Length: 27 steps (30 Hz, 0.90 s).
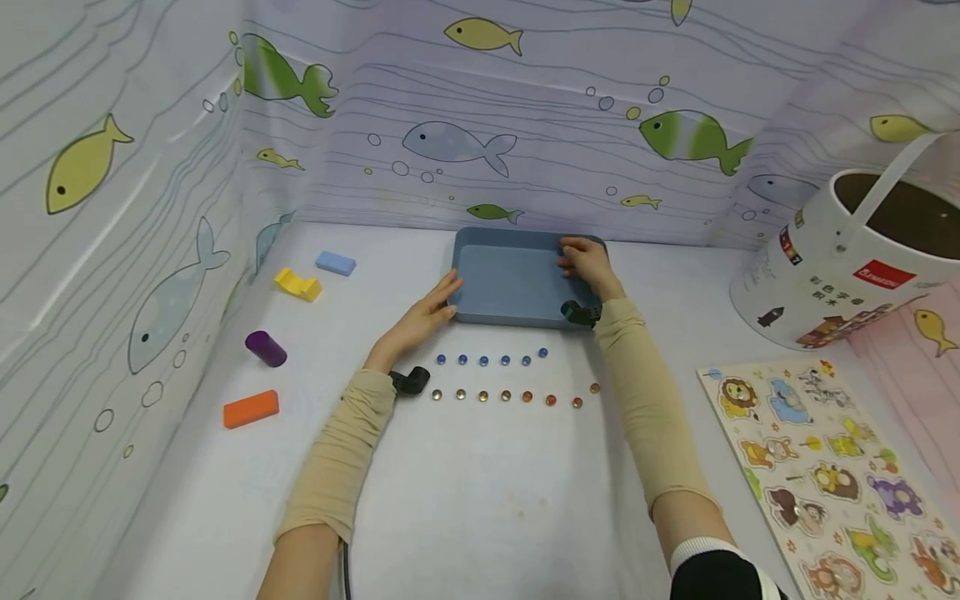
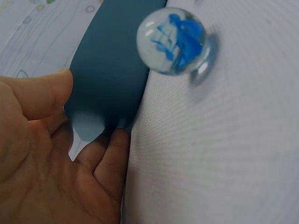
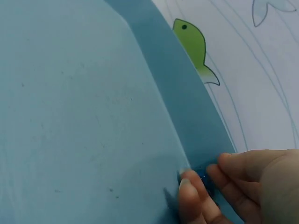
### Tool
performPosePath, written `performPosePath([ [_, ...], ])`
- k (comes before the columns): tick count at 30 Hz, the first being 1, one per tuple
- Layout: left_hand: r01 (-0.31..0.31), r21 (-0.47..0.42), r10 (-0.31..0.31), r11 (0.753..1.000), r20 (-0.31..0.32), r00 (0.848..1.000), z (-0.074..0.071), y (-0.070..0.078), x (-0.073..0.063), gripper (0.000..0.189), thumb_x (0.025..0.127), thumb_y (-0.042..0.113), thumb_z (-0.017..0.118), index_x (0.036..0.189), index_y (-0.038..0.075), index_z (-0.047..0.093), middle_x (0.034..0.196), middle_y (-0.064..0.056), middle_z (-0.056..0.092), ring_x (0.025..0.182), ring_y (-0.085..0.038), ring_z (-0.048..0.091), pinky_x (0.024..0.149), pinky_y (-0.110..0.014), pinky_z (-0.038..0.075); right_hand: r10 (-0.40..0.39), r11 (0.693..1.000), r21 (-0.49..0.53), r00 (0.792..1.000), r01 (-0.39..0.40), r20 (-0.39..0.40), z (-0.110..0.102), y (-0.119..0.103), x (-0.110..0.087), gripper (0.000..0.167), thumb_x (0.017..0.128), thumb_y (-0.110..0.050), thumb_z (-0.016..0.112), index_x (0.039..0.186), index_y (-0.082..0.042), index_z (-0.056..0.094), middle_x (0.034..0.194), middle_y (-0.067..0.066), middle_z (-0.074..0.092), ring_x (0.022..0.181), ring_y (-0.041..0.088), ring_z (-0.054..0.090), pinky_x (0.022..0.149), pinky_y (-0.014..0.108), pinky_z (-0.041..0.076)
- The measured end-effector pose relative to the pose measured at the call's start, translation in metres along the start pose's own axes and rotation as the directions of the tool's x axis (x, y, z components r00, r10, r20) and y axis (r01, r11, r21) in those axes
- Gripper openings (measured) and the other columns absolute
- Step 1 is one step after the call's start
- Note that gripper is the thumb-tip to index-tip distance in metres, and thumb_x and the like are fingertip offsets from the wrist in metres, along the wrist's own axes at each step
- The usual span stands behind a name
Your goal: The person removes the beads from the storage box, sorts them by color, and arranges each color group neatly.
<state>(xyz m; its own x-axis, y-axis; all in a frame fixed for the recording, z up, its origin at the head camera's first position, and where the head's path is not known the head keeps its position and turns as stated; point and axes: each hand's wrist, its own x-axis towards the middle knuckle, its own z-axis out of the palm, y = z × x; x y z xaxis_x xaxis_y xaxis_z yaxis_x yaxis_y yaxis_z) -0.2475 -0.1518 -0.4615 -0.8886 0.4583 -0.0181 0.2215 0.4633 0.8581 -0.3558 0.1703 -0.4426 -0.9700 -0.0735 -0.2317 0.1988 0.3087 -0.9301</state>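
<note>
A shallow blue-grey tray (image 1: 517, 287) lies at the back of the table. My left hand (image 1: 420, 325) rests against its left side near the front corner; in the left wrist view the fingers touch the tray's outer wall (image 2: 112, 70). Over the tray's far right corner, my right hand (image 1: 588, 262) pinches a small dark blue marble (image 3: 203, 176), mostly hidden by the fingers. In front of the tray runs a row of blue marbles (image 1: 483, 361), one of them a clear marble with blue swirls (image 2: 172, 42) up close. Below is a row of amber and orange marbles (image 1: 528, 397).
On the left lie a blue block (image 1: 335, 263), a yellow curved block (image 1: 297, 284), a purple cylinder (image 1: 266, 348) and an orange block (image 1: 251, 409). To the right stand a white bucket (image 1: 817, 250) and an animal puzzle board (image 1: 832, 483). A fish-patterned curtain (image 1: 420, 75) hangs behind.
</note>
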Motion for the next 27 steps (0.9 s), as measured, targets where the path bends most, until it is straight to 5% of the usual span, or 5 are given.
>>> performPosePath([
  [7,0.004,-0.001,-0.004,1.0,0.004,1.0,0.001,0.005,0.0,0.055,0.105,0.016,0.04,0.154,0.005,0.019,0.165,-0.007,0.0,0.152,-0.031,0.001,0.124,-0.051,0.006,-0.039,0.981,-0.192,0.999,0.033,-0.028,0.001,-0.001,-0.002,0.036,0.101,-0.014,0.046,0.135,-0.004,0.055,0.129,0.018,0.058,0.099,0.02,0.06,0.073,0.021,0.053],
  [13,0.029,-0.005,-0.029,1.0,0.035,0.999,-0.004,0.036,-0.01,0.054,0.104,0.009,0.04,0.152,-0.002,0.02,0.164,-0.015,0.001,0.151,-0.035,0.003,0.124,-0.051,0.009,-0.035,0.949,-0.315,0.998,0.019,-0.044,0.001,0.002,-0.006,0.031,0.1,-0.013,0.049,0.127,-0.003,0.06,0.121,0.018,0.063,0.097,0.022,0.061,0.076,0.026,0.052],
  [21,0.022,-0.007,-0.021,1.0,0.031,0.999,-0.005,0.044,-0.015,0.053,0.104,0.009,0.04,0.151,-0.004,0.02,0.163,-0.017,0.003,0.151,-0.036,0.004,0.124,-0.051,0.009,-0.041,0.946,-0.322,0.999,0.03,-0.029,-0.001,0.004,-0.007,0.027,0.099,-0.013,0.053,0.12,0.001,0.063,0.106,0.016,0.066,0.075,0.008,0.06,0.065,0.018,0.051],
  [27,0.015,-0.001,-0.015,1.0,0.027,1.0,-0.007,0.043,-0.015,0.053,0.104,0.009,0.04,0.151,-0.004,0.021,0.163,-0.017,0.003,0.151,-0.037,0.005,0.124,-0.051,0.009,-0.036,0.982,-0.186,0.999,0.039,0.024,-0.005,0.0,-0.009,0.029,0.097,-0.009,0.056,0.122,0.005,0.06,0.101,0.011,0.064,0.068,0.004,0.059,0.063,0.015,0.052],
])
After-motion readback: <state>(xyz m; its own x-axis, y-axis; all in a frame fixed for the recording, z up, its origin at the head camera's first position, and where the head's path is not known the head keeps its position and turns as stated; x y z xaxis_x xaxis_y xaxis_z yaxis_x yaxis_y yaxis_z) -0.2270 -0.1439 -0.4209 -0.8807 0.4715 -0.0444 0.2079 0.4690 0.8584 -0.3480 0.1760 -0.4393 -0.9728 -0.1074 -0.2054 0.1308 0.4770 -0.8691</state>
